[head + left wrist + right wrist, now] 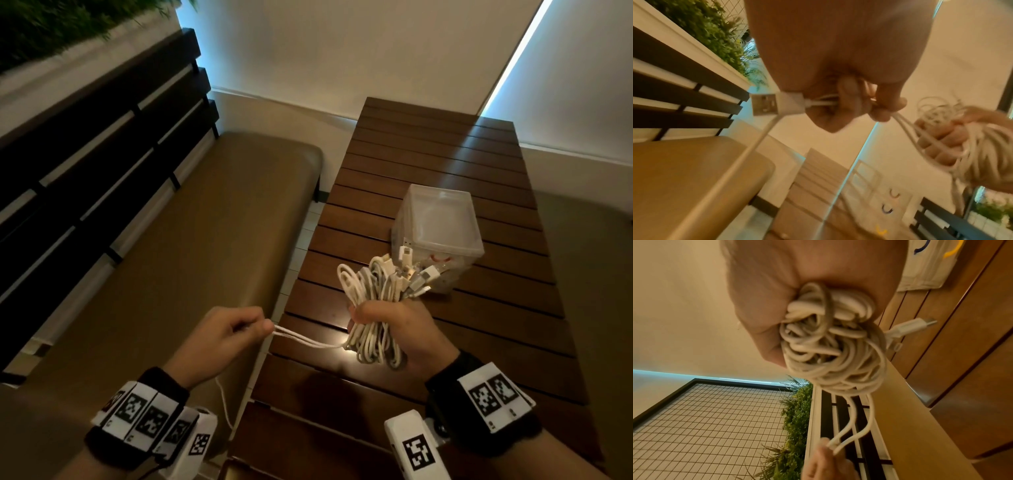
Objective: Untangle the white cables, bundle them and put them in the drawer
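My right hand [394, 325] grips a thick bundle of white cables [373, 287] above the wooden slatted table [496, 325]; loops and several plugs stick out above the fist, more loops hang below. In the right wrist view the coiled bundle [828, 344] fills the palm. My left hand [233, 329] pinches two cable strands [301, 337] that run taut to the bundle. The left wrist view shows a USB plug [766, 104] sticking out of that hand, its cable hanging down. A translucent plastic drawer box [438, 229] stands on the table just behind the bundle.
A tan cushioned bench [171, 257] with a dark slatted backrest [85, 154] runs along the left of the table. Tiled floor shows in the gap between them. Green plants [51, 24] sit above the backrest. Pale walls stand behind.
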